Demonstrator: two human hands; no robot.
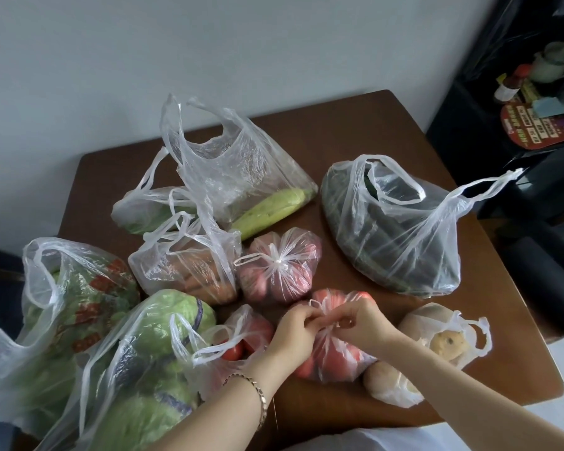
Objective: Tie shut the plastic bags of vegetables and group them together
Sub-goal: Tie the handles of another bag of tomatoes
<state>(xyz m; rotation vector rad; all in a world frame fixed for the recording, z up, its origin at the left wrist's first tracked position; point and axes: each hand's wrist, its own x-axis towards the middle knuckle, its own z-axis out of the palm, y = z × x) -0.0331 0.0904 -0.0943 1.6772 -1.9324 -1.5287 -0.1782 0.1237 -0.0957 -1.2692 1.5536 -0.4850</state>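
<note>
Pinching the gathered handles of a clear tomato bag (pixel 334 349) between both sets of fingers, my left hand (pixel 294 330) and right hand (pixel 358 320) meet at its neck, near the brown table's (pixel 388 131) front edge. Just behind sits a knotted bag of reddish produce (pixel 279 266); open bags of cabbage (pixel 150 362), carrots (pixel 186 265) and dark cucumbers (pixel 394 229) surround it.

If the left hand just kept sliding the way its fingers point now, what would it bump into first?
The left hand points up and to the right, straight at the right hand; both pinch the handles of the tomato bag. It would likely meet those right fingers first, almost at once. Beyond them lies bare table.
</note>
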